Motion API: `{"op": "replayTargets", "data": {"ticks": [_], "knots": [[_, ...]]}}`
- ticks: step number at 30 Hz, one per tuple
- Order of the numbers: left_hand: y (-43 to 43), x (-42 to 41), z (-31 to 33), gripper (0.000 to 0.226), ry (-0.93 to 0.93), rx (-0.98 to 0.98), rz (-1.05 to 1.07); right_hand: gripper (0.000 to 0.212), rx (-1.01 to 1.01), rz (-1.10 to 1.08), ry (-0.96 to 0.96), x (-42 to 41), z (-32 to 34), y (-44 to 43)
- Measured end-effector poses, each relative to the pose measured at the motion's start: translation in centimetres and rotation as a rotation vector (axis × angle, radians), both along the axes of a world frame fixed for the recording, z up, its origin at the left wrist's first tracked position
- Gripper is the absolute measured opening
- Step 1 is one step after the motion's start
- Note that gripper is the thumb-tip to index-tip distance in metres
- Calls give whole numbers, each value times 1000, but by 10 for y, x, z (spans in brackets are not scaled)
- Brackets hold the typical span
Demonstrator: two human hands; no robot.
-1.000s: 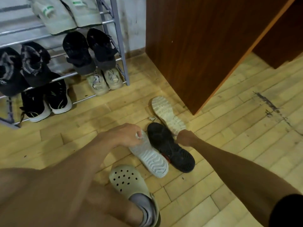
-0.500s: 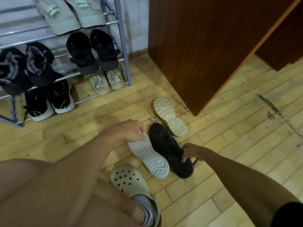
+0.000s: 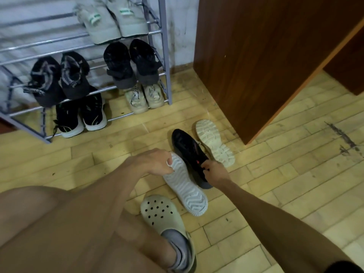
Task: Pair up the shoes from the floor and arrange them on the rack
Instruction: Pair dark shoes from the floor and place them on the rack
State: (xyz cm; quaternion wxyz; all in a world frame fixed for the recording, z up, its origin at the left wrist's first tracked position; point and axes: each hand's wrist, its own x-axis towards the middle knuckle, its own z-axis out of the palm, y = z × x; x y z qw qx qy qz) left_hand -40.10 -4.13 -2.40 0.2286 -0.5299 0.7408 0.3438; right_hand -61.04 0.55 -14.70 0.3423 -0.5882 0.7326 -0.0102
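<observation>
Three shoes lie on the wooden floor in front of me. My left hand (image 3: 156, 162) grips the end of a white-soled shoe (image 3: 187, 191) lying sole up. My right hand (image 3: 214, 171) holds the middle of a black shoe (image 3: 189, 152) with a red mark, now turned upper side up. A third shoe with a cream lugged sole (image 3: 215, 142) lies sole up just right of the black one, untouched. The grey metal rack (image 3: 166, 56) stands at the back left, and several pairs sit on its shelves.
A brown wooden cabinet (image 3: 266, 62) stands right behind the loose shoes. My foot in a pale clog (image 3: 163, 215) rests on the floor near the white-soled shoe. My bare knee fills the lower left. The rack's upper left rails (image 3: 39, 22) hold nothing.
My right hand moved from the black shoe's near end to its middle and turned it from sole up to upper side up. My left hand stayed on the white-soled shoe.
</observation>
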Motion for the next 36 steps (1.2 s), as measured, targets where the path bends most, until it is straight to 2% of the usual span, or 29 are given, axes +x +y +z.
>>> {"op": "replayTargets", "data": {"ticks": [2, 5, 6, 8, 11, 13, 16, 20, 22, 25, 27, 31, 36], "knots": [[0, 4, -2, 45, -4, 4, 8, 41, 5, -153, 22, -6, -8, 1], [-5, 9, -8, 43, 0, 3, 35, 69, 242, -275, -22, -12, -18, 0], [-7, 10, -9, 42, 2, 4, 42, 68, 302, -345, -100, -12, -21, -2], [-11, 10, -11, 41, 7, 13, 52, 48, 335, -483, -254, -9, -27, -7], [-17, 10, -14, 42, 19, 25, 64, 31, 372, -538, -279, -8, -33, -15], [-21, 10, -15, 42, 20, 23, 63, 29, 447, -554, -323, -11, -30, -21], [-24, 9, -15, 37, 13, 38, 69, 38, 560, -517, -419, -20, -16, -33], [-24, 5, -14, 7, 64, 23, 145, 35, 599, -515, -554, -33, 9, -49], [-21, 2, -5, 7, 98, 35, 195, 32, 580, -477, -593, -31, 30, -55], [-20, 2, 20, 25, 210, 8, 300, 34, 471, -395, -700, -18, 69, -62], [-22, 7, 41, 21, 317, -70, 427, 30, 393, -286, -784, -7, 98, -69], [-21, 23, 88, 48, 408, -124, 669, 23, 239, -110, -882, 29, 155, -80], [-2, 53, 138, 31, 692, -278, 998, 22, 9, 45, -878, 94, 235, -85]]}}
